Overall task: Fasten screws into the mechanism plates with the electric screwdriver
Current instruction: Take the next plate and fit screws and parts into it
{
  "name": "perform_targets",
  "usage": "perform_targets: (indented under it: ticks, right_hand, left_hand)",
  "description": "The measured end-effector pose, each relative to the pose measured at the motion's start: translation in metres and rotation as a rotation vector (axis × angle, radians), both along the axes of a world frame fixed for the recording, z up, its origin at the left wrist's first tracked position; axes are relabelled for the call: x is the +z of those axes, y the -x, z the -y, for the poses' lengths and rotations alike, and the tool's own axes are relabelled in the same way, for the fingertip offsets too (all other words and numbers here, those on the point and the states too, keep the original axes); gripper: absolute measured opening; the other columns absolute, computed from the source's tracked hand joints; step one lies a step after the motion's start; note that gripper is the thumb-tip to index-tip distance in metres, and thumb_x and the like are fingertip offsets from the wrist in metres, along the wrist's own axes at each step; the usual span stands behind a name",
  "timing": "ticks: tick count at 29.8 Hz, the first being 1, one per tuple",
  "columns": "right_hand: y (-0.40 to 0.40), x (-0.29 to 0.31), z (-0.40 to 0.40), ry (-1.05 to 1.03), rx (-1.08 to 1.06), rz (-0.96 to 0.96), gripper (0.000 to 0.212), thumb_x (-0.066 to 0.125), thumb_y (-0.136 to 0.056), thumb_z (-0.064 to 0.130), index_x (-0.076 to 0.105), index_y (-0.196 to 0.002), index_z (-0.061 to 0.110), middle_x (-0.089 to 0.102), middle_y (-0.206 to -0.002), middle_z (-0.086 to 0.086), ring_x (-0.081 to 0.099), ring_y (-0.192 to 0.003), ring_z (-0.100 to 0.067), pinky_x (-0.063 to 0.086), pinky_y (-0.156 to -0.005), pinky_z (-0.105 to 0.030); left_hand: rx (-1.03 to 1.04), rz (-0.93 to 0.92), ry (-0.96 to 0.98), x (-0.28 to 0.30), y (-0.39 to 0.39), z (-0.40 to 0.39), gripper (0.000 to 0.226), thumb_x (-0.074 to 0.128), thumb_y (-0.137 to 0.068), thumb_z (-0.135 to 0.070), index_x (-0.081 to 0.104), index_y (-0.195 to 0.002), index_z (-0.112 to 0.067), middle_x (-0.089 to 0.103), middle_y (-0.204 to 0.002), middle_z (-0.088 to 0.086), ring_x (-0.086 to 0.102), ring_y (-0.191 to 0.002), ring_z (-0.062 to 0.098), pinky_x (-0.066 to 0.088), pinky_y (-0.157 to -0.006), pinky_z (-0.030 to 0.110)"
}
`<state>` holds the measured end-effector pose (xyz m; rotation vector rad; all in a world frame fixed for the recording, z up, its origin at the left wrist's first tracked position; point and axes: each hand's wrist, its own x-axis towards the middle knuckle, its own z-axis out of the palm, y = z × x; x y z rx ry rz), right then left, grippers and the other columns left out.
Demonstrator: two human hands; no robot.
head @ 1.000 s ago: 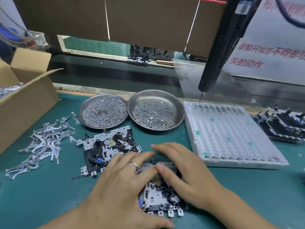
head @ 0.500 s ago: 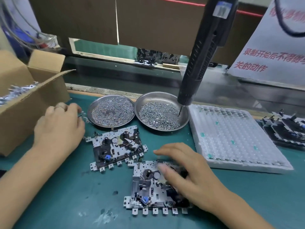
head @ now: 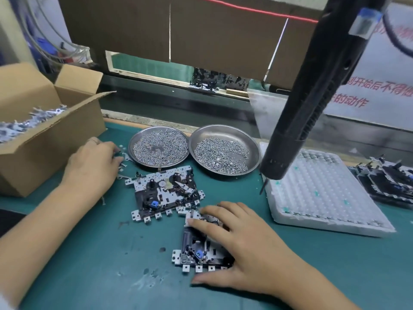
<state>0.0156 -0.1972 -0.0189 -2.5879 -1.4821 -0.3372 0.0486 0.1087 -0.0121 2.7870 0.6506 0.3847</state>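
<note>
Two stamped metal mechanism plates lie on the teal bench mat (head: 89, 253), their edges notched with small square tabs and their faces crowded with black parts and a blue plastic piece each. The right hand (head: 241, 249) lies flat over the near mechanism plate (head: 196, 251), fingers spread and straight, thumb along its front edge. The far mechanism plate (head: 165, 193) sits just behind it, untouched. The left hand (head: 91, 166) has its fingers curled over thin, shiny metal brackets (head: 124, 161) beside the cardboard box (head: 44, 139) — whether it pinches one I cannot tell. Two round steel dishes hold heaps of small bright screws: the left dish (head: 159, 147) and the right dish (head: 224, 149), rims touching. The black, ribbed electric screwdriver (head: 312, 90) hangs slanted, unheld, its bit above the edge of the dimpled white foam tray (head: 324, 193). Against half a second ago, the left hand sits lower among the brackets, and the screwdriver's bit — then over the right dish — is now at the tray.
</note>
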Motion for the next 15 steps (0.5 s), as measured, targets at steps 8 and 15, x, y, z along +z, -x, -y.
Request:
perform_targets:
  ticks: [8, 15]
  right_hand:
    - [-0.002, -0.002, -0.004, -0.01, -0.025, -0.044, 0.076, 0.058, -0.073, 0.074, 0.057, -0.129, 0.024, 0.059, -0.125, 0.0, 0.054, -0.117, -0.023, 0.042, -0.099, -0.04]
    - [-0.002, 0.002, -0.004, -0.005, -0.025, -0.118, 0.072, 0.061, -0.075, 0.07, 0.055, -0.131, 0.024, 0.057, -0.127, 0.0, 0.051, -0.117, -0.023, 0.041, -0.099, -0.038]
  left_hand:
    - [-0.018, 0.038, 0.0, -0.006, -0.003, -0.006, 0.024, 0.059, -0.092, -0.017, 0.066, -0.113, -0.01, 0.061, -0.112, 0.019, 0.056, -0.104, 0.039, 0.045, -0.084, 0.042]
    - [-0.007, 0.238, 0.073, -0.013, 0.001, -0.021, 0.005, 0.068, -0.085, -0.027, 0.071, -0.087, -0.03, 0.07, -0.08, -0.001, 0.064, -0.068, 0.028, 0.056, -0.068, 0.041]
